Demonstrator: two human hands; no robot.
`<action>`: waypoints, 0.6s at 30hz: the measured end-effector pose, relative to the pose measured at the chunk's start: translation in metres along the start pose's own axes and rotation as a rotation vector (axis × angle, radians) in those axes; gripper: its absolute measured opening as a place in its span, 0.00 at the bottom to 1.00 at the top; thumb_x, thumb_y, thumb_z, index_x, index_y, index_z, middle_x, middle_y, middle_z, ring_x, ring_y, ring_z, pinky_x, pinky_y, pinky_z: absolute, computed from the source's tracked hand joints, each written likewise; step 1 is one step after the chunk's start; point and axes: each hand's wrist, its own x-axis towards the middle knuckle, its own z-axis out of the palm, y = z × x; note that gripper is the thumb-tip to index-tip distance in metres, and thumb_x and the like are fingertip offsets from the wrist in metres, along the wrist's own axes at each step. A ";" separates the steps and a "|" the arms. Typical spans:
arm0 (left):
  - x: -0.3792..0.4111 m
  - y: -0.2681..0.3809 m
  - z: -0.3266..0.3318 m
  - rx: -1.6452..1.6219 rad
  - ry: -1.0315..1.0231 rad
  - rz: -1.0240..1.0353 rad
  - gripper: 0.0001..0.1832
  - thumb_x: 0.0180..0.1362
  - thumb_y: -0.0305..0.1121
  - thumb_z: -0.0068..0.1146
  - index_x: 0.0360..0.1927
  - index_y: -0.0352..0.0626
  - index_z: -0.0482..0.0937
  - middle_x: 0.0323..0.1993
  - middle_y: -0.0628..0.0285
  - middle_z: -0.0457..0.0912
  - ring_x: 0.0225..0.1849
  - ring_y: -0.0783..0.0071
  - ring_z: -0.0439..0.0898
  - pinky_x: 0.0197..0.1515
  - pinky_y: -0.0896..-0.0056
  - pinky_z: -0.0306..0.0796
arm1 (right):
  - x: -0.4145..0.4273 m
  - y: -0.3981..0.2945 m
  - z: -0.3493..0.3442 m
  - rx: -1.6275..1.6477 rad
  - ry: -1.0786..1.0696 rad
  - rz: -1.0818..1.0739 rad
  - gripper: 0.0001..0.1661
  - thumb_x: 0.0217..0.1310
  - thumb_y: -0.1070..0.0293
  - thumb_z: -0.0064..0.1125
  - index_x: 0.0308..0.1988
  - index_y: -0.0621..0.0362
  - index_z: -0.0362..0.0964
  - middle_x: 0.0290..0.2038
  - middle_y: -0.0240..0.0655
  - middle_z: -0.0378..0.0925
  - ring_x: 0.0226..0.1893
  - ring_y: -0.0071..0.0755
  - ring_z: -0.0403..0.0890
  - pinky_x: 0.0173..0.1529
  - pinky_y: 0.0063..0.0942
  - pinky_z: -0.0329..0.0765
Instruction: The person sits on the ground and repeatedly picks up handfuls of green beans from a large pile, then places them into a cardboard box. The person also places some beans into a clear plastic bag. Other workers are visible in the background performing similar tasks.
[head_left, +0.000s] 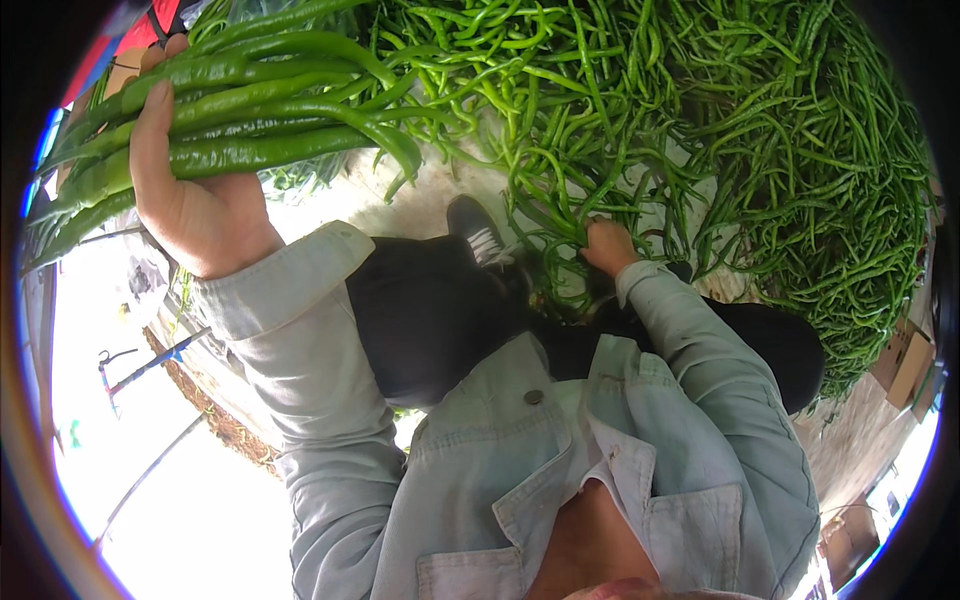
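Observation:
Raised at the upper left, my left hand (199, 214) grips a bunch of long green chili peppers (262, 112). Its thumb lies across the near side, and the peppers' curved ends point right. Lower down, by my shoes, my right hand (609, 244) has its fingers curled in among loose green chili peppers (555, 180). Its fingertips are partly hidden, so whether it has hold of a pepper is unclear. Those peppers lie scattered over a pale ground sheet (469, 161) and run into the larger pile.
A big heap of green chili peppers (810, 150) curves around the right side. My dark shoe with white laces (480, 229) rests on the sheet. Cardboard boxes (907, 367) stand at the right rim. Clear plastic (304, 176) lies beneath the raised bunch.

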 end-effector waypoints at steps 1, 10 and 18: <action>0.000 0.000 0.000 0.007 0.020 -0.001 0.16 0.58 0.26 0.48 0.51 0.35 0.72 0.48 0.51 0.76 0.49 0.62 0.76 0.53 0.59 0.71 | -0.001 -0.003 0.005 0.003 -0.014 0.030 0.22 0.43 0.64 0.66 0.41 0.60 0.73 0.38 0.44 0.76 0.38 0.46 0.79 0.42 0.39 0.76; 0.003 -0.002 -0.003 0.087 0.047 0.045 0.17 0.58 0.26 0.47 0.51 0.33 0.71 0.48 0.51 0.75 0.50 0.61 0.75 0.55 0.58 0.70 | -0.001 -0.006 -0.007 -0.004 0.032 0.001 0.21 0.41 0.61 0.68 0.36 0.60 0.75 0.39 0.40 0.75 0.42 0.42 0.76 0.45 0.36 0.75; 0.002 0.000 -0.001 0.009 0.004 0.000 0.18 0.57 0.26 0.47 0.52 0.34 0.71 0.48 0.50 0.76 0.49 0.61 0.75 0.54 0.59 0.70 | 0.000 0.001 -0.030 -0.029 0.248 -0.102 0.25 0.38 0.58 0.69 0.38 0.62 0.75 0.42 0.43 0.70 0.46 0.45 0.71 0.49 0.36 0.72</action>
